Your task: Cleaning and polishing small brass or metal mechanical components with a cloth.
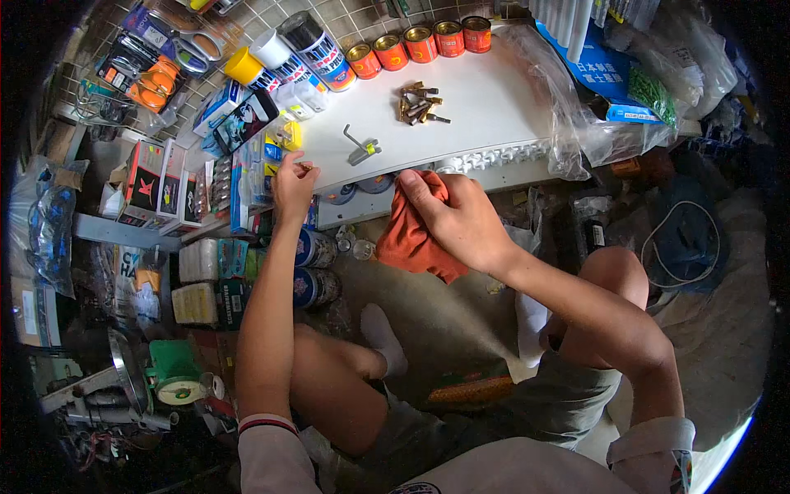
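Note:
My right hand [460, 216] grips a red-orange cloth [410, 244], which hangs down in front of the white shelf [494, 99]. At the shelf's left front corner, my left hand [295, 185] pinches a small brass-coloured piece [305, 167] between thumb and fingers; most of it is hidden. On the shelf between the hands and farther back lies a small grey metal fitting [364, 151] with a yellow mark, beside a bent hex key [350, 134]. Behind it, right of centre, is a loose pile of brass and dark metal fittings [421, 104].
Several red tins [421, 46] and spray paint cans [321, 52] line the shelf's back. Packaged goods and boxes [145, 179] crowd the left side. Clear plastic wrap [558, 111] drapes the right end. A green scale [176, 376] stands low at left.

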Available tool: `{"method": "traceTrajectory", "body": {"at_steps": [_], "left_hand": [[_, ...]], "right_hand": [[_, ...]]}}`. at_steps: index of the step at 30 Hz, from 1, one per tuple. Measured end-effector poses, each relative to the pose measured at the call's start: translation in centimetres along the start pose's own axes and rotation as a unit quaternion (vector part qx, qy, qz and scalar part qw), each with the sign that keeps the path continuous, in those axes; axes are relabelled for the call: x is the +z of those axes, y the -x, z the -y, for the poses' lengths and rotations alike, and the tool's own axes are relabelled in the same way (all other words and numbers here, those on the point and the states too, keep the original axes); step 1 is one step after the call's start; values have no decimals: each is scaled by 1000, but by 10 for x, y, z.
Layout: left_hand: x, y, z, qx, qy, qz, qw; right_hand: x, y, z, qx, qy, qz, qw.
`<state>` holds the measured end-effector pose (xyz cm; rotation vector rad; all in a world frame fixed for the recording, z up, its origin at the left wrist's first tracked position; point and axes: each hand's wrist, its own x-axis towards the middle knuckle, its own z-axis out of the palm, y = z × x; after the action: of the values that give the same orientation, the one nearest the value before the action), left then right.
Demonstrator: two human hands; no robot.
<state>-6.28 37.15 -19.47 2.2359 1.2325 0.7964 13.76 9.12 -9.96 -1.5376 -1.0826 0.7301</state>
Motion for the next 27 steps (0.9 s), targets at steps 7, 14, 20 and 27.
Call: {"method": "traceTrajectory", "body": {"at_steps": [7, 14, 20, 27], "left_hand": [[-5, 3, -15, 7, -36, 12, 999], [-31, 4, -48, 131, -171, 2, 977], [-56, 10, -38, 17, -77, 61, 995], [-50, 13, -79, 89, -13, -46, 995]], "right_hand": [[-5, 1, -3, 42, 66, 65, 995], [5, 10, -7, 6, 107, 176, 979], [11, 15, -7, -36, 152, 162, 974], [9, 20, -9, -90, 260, 189, 942]]}}
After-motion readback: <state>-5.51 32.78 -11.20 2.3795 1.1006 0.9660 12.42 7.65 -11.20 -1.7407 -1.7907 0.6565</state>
